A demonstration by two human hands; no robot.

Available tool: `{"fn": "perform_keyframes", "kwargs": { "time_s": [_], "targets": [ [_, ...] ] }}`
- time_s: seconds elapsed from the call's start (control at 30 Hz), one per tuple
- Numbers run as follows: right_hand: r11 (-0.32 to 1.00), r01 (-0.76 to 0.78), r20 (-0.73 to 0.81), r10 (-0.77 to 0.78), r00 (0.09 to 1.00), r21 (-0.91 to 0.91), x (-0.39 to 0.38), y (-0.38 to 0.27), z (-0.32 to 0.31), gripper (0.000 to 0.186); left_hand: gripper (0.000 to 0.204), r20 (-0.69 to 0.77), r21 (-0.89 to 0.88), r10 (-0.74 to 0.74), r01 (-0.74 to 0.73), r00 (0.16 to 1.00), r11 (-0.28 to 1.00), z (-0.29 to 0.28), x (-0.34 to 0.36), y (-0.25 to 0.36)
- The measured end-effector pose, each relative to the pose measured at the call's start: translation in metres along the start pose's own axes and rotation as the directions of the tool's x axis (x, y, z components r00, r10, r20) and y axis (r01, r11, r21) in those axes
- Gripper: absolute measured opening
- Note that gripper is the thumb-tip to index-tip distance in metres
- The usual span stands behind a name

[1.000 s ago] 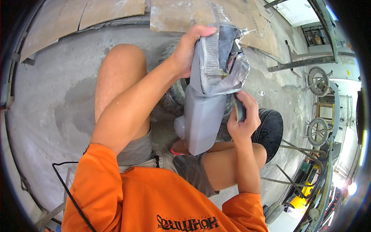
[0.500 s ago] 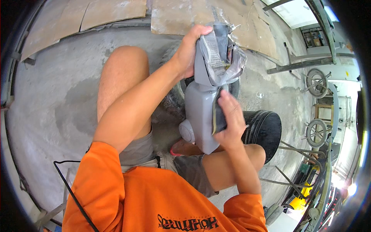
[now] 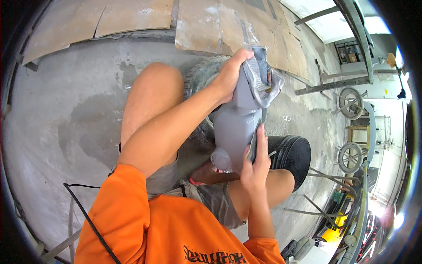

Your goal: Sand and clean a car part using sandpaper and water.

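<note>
Newspaper (image 3: 252,72) sits at the far end of the moulded part (image 3: 235,125), which is before the tyre (image 3: 198,81). The bucket (image 3: 300,163) stands to the part's right, just beyond the right knee (image 3: 282,187); cardboard sheets (image 3: 202,28) lie behind the tyre.

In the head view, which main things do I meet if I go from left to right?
Left knee, grey part, right hand, bucket, spoked wheels.
</note>
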State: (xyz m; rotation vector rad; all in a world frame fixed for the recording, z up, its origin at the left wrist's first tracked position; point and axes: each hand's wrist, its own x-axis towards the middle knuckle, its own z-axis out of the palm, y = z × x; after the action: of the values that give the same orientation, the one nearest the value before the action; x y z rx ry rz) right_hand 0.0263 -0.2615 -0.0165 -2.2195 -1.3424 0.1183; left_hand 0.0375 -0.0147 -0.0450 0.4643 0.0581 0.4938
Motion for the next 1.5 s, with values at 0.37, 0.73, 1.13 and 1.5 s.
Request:
{"fn": "perform_keyframes", "kwargs": {
  "time_s": [0.37,0.73,1.13,1.5],
  "targets": [
    [0.974,-0.217,0.027,0.220,0.975,-0.069,-0.003,-0.020,-0.003,0.065,0.043,-0.128,0.107,0.128,-0.114,0.983,0.988,0.004,0.005,-0.022],
    [0.930,-0.025,-0.067,0.000,0.998,-0.365,-0.018,-0.024,0.022,0.076,0.077,-0.217,0.259,0.235,-0.177,0.947,0.949,0.011,0.003,-0.027],
    [0.888,-0.235,-0.240,0.148,0.960,-0.395,-0.003,-0.036,0.037,0.085,0.093,-0.334,0.646,0.399,-0.100,0.854,0.757,0.043,-0.034,-0.019],
    [0.880,-0.435,-0.391,0.338,0.856,-0.190,-0.002,-0.010,0.034,0.061,0.093,-0.343,0.704,0.452,-0.092,0.824,0.704,0.036,-0.030,-0.018]
  ]
}}
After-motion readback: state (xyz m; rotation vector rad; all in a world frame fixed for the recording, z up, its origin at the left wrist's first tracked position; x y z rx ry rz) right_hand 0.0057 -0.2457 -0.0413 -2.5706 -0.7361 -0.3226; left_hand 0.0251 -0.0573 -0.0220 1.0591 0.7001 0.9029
